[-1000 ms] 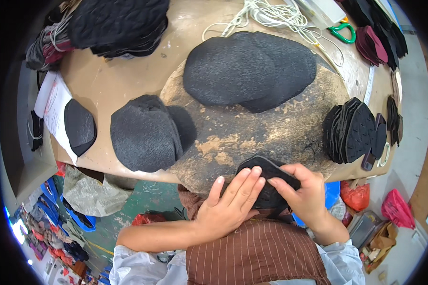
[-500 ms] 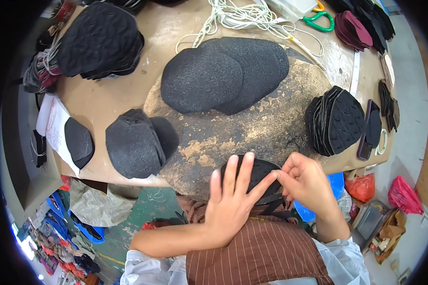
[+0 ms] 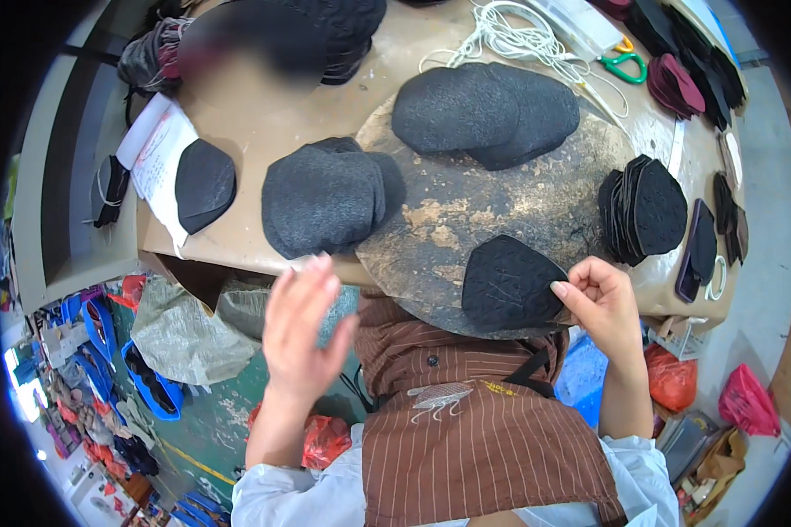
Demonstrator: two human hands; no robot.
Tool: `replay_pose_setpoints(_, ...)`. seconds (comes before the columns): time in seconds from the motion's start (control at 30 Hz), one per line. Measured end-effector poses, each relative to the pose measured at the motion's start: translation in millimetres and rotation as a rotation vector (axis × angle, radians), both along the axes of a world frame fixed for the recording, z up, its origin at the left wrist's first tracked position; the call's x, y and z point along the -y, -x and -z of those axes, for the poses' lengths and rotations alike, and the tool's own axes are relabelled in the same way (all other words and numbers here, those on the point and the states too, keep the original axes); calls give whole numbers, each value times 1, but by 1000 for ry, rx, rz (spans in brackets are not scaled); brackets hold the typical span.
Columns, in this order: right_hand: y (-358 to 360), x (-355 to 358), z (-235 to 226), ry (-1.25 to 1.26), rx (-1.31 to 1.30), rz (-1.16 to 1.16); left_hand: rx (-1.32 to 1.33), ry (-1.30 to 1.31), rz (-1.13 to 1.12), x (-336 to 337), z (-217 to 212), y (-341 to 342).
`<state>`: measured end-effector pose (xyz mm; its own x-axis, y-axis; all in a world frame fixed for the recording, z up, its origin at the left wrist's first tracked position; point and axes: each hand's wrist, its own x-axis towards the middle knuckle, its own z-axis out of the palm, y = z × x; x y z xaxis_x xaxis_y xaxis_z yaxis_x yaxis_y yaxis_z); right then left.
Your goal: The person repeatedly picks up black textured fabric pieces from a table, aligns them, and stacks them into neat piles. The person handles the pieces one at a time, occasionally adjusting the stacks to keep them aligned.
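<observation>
- Black quilted piece: at near edge of worn board; blunt tip toward board's far side; nearly as wide as long, long axis unclear.
- Right hand: thumb and forefinger pinching piece's right corner.
- Left hand: fingers loosely spread, left of board.
- Clear box, beyond board: contents indistinct.

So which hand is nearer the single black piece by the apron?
Right. The right hand touches the black piece at its right edge; the left hand is apart, left of it.
</observation>
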<state>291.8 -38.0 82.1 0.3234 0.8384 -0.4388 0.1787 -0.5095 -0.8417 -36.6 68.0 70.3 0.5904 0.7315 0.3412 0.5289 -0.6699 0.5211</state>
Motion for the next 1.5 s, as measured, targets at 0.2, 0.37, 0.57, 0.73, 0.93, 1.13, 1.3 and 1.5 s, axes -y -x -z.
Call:
replay_pose_setpoints(0.2, 6, 8, -2, -206, -54, 52, 152, 39, -302, -53, 4, -3)
replay_pose_setpoints(0.37, -16, -8, -28, -328, 6, 93, 17, 261, -376, -78, -1, -2)
replay_pose_setpoints(0.57, -112, -72, -51, -529, -31, 386, -74, 445, -394, -97, 4, -3)
replay_pose_setpoints(0.73, -183, -105, -25, -296, -93, 205, 3, 230, -432, -83, 7, -12)
replay_pose_setpoints(0.93, -196, -112, -9, -224, -111, 109, 291, 371, -417, -64, -2, -7)
replay_pose_setpoints(1.13, -194, -102, -18, -282, -164, 87, 828, 649, -278, -39, -44, -37)
replay_pose_setpoints(1.3, -186, -93, -32, -414, -179, 12, 976, 1304, -190, -19, -33, -85)
replay_pose_setpoints(1.5, -184, -96, -29, -444, -268, 45, 696, 1389, -72, 3, 5, -133)
